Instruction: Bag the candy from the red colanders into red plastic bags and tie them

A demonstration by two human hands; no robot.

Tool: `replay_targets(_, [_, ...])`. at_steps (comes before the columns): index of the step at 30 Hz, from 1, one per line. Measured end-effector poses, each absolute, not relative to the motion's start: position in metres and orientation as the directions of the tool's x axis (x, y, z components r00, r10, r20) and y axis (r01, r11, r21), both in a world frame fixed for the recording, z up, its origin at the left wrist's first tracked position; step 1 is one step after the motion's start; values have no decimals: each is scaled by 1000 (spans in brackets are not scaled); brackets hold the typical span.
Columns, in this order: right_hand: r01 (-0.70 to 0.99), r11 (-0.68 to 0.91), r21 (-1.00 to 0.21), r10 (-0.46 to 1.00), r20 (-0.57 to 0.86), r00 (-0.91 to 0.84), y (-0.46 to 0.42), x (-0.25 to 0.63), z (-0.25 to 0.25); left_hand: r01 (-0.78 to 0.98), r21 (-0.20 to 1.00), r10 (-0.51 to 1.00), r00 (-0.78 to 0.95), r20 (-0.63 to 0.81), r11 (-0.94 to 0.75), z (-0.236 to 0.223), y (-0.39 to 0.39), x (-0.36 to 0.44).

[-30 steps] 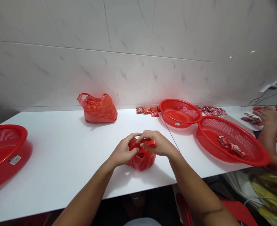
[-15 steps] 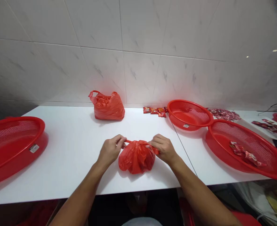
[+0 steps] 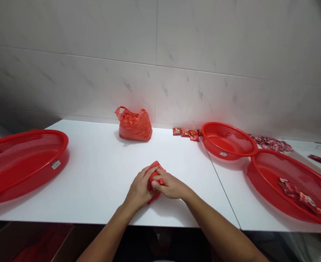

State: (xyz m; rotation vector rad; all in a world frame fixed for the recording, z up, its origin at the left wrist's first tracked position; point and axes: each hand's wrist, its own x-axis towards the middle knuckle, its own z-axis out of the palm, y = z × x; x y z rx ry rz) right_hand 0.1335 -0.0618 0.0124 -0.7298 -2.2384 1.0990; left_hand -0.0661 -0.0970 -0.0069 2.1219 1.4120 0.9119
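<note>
Clasping a red bag (image 3: 155, 177), white basket label (image 3: 56, 164) unreadable.

— Between the hands?
— A red plastic bag (image 3: 157, 170), small, crumpled, squeezed into a tight bundle.
— Held how?
— Wrapped on both sides: left hand (image 3: 138, 191) and right hand (image 3: 172, 186), fingers (image 3: 146, 177) curled over it.
— Visible parts?
— Only a shiny red crown above the knuckles and a narrow tail below. Any knot? Hidden.
— Position?
— Low, near the front edge of the desk (image 3: 95, 182), directly ahead.
</note>
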Motion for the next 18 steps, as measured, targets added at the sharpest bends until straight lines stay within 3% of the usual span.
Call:
replay_targets(2, [244,511,-824,616,153,-773,-41,106,25,681,680,956,107,274,-271,-9,-108,-86])
replay_targets(4, [309,453,-836,673,94,-734,-10,76,36,701,694,969,-17,246,-164,-12,-127,-115])
replay_targets(7, [544,334,-770,901,90,-425,49,31,49,707,703,953,-156,258,-75,-19,-172,-167])
replay_targets(9, [684,197,-703,975,71,-209,85,7,51,711,703,925,-259,277,-11,-24,-210,-206])
replay_targets(11, [731,104,-675,991,7,-135,111,-5,44,719,686,846,-431,314,112,-27,-251,-247])
replay_targets(15, [784,38,-619,987,-97,-124,128,6,1,621,632,509,-771,384,464,-32,-326,-322])
replay_targets(18, [798,67,-599,986,-80,-143,129,28,-31,469,565,382,-883,273,679,-37,-357,-368])
